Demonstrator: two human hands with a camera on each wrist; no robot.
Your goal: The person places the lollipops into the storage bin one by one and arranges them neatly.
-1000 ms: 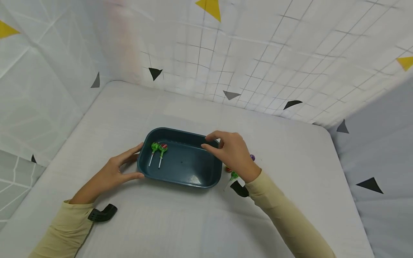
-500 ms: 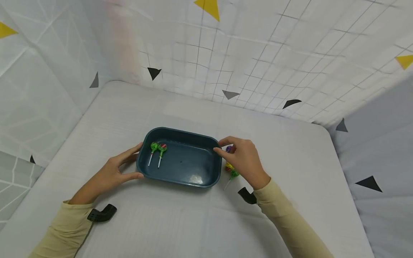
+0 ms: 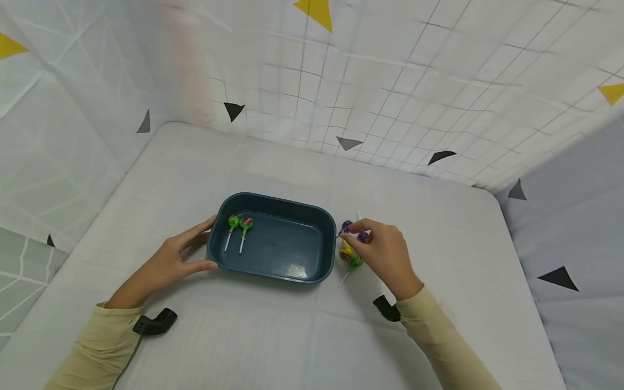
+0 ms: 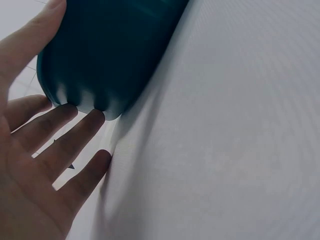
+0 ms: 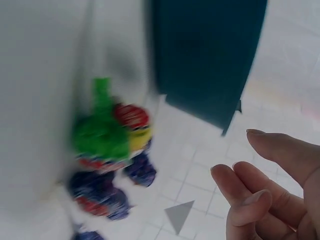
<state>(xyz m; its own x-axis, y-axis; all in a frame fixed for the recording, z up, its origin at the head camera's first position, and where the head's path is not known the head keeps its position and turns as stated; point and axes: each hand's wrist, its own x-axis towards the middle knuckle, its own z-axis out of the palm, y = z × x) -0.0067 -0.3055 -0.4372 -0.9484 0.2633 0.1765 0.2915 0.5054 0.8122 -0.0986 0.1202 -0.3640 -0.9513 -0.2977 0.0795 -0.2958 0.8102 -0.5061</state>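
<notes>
A dark teal tray (image 3: pixel 287 244) lies on the table with two green-wrapped lollipops (image 3: pixel 234 221) side by side at its left end. My left hand (image 3: pixel 168 262) rests against that end; in the left wrist view, fairly straight fingertips (image 4: pixel 95 117) touch its wall. Just right of the tray, my right hand (image 3: pixel 387 257) hovers over loose lollipops, thumb and fingers apart with nothing between them. These are a green lollipop (image 3: pixel 356 262), a yellow-and-red lollipop (image 3: pixel 346 251) and purple lollipops (image 3: pixel 346 226), partly hidden by the hand. The right wrist view shows the green lollipop (image 5: pixel 102 137) blurred.
A white cloth covers the table (image 3: pixel 253 341), whose rounded far edge meets a white patterned curtain (image 3: pixel 370 81). Black curved pieces stick out at both sleeves, the left piece (image 3: pixel 155 322) and the right piece (image 3: pixel 387 309).
From above the tray's right end, my right hand has moved right and toward me, over the loose lollipops, uncovering more of them. The left hand and the tray have stayed put.
</notes>
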